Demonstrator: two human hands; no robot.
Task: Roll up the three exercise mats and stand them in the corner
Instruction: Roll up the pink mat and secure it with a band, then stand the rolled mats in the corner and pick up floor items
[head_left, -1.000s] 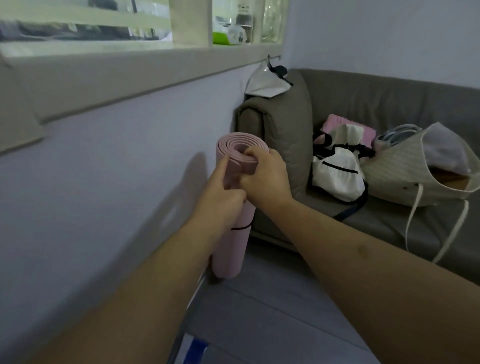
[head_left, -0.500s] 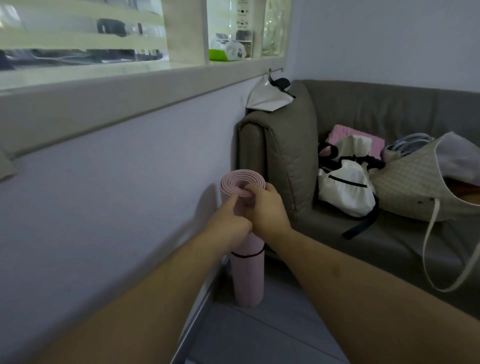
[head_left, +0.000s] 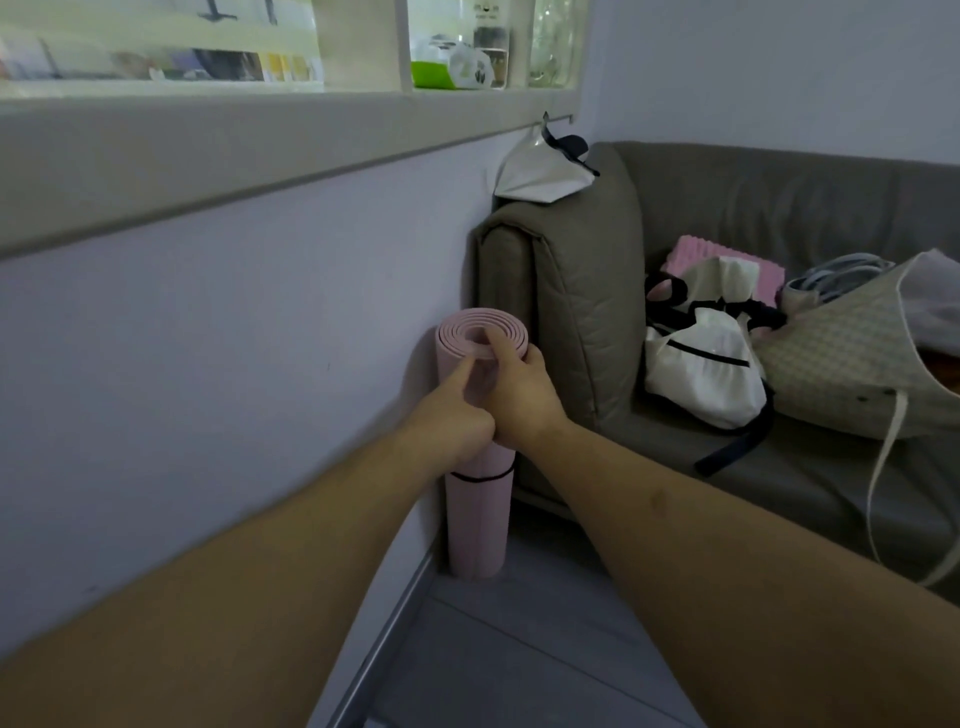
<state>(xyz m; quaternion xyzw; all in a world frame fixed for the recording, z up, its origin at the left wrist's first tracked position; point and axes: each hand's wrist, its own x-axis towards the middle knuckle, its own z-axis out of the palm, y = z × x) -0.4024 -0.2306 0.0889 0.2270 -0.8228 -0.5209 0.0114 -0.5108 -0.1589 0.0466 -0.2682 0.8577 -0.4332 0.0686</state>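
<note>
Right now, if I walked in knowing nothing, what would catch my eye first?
A rolled pink mat standing upright on the floor between the pale wall and the grey sofa arm. Both hands hold its top: the right hand curls over the rim, the left hand touches its side. Bags crowd the sofa seat.

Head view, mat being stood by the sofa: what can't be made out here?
- Middle of the pink mat: hidden by the left hand and right hand.
- Whether the mat touches the wall or sofa arm: cannot tell.
- The other two mats: outside the frame, if present.
- Shelf items: blurred, too small.
- Checked bag: cut off by the right edge.
</note>
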